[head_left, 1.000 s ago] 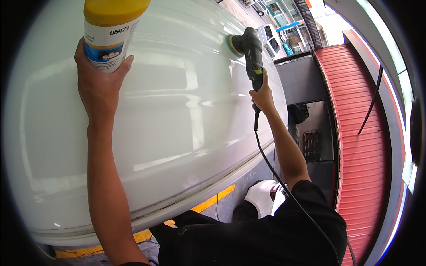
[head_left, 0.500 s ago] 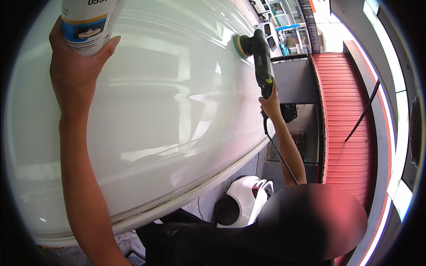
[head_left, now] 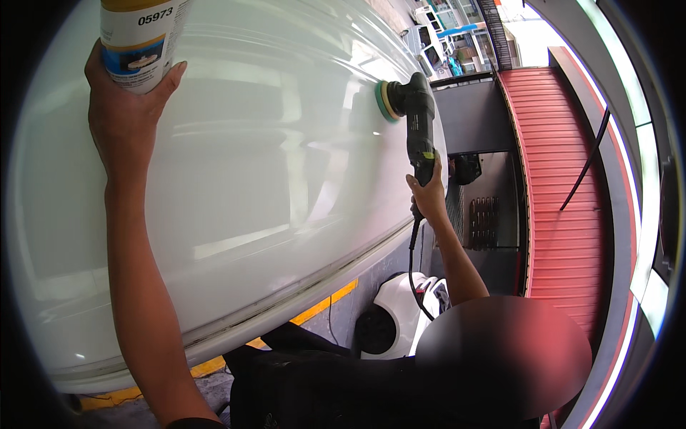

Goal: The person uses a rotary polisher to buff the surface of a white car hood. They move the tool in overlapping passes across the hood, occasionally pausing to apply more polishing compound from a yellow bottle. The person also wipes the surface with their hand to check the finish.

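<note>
My left hand (head_left: 125, 104) is wrapped round a white plastic bottle (head_left: 153, 64) with a yellow-brown band and a blue picture label, held over the far left of a glossy white vehicle panel (head_left: 236, 171). The bottle's top runs out of the picture. Farther right, my right hand (head_left: 429, 193) grips the rear handle of a dark polisher (head_left: 420, 125). Its round pad (head_left: 388, 101), green and pale yellow, is edge-on at the panel's far right; I cannot tell whether it touches. A black cord (head_left: 411, 257) hangs from the handle.
A trim strip (head_left: 264, 293) edges the panel's near side. Below it are a white car (head_left: 400, 314) with a black wheel and a yellow floor line (head_left: 325, 304). A red corrugated roof (head_left: 557, 193) appears sideways at right, with parked vehicles (head_left: 423, 46) at the far right.
The polisher and my right hand have come nearer along the panel's right side. More of the bottle shows, including its band. The view has shifted, bringing the yellow floor line into sight.
</note>
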Demonstrator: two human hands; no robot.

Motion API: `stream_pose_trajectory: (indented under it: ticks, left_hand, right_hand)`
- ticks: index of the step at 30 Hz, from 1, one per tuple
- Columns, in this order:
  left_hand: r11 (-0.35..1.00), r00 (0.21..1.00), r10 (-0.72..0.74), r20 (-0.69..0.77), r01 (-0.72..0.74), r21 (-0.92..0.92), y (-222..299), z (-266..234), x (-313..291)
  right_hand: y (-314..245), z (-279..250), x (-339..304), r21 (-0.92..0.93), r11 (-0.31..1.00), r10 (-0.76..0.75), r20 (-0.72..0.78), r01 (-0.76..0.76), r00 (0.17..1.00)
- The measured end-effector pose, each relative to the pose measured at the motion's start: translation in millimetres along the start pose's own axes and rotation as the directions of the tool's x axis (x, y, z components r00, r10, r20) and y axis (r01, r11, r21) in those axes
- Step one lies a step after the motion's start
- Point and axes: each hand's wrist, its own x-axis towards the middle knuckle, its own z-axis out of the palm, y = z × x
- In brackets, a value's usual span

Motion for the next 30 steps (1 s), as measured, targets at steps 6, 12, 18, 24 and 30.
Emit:
stream_pose_trajectory:
  ticks: [6,12,18,24,30]
  left_hand:
    - [0.998,0.998,0.053,-0.034,-0.052,0.019,-2.4,-0.2,-1.7]
    - [0.999,0.999,-0.026,0.023,0.026,0.028,-3.4,-1.1,-1.7]
    - [0.994,0.995,-0.093,0.042,0.090,0.061,0.8,-3.8,0.1]
    - [0.998,0.996,-0.069,0.050,0.069,0.013,1.7,-2.1,2.1]
    - [0.992,0.999,-0.039,0.030,0.042,-0.117,3.6,-3.1,4.5]
  right_hand:
    - [-64.3,28.8,-95.9,0.141,0.979,-0.162,0.105,0.147,0.981]
    - [-104.0,30.9,-120.7,0.095,0.944,-0.326,0.136,0.315,0.936]
    - [-89.2,24.7,-103.8,0.021,0.942,-0.336,0.118,0.336,0.934]
    - [-57.2,5.6,-71.1,0.032,0.976,-0.216,0.098,0.214,0.971]
    - [-34.0,-3.6,-41.0,0.040,0.993,-0.117,0.060,0.115,0.991]
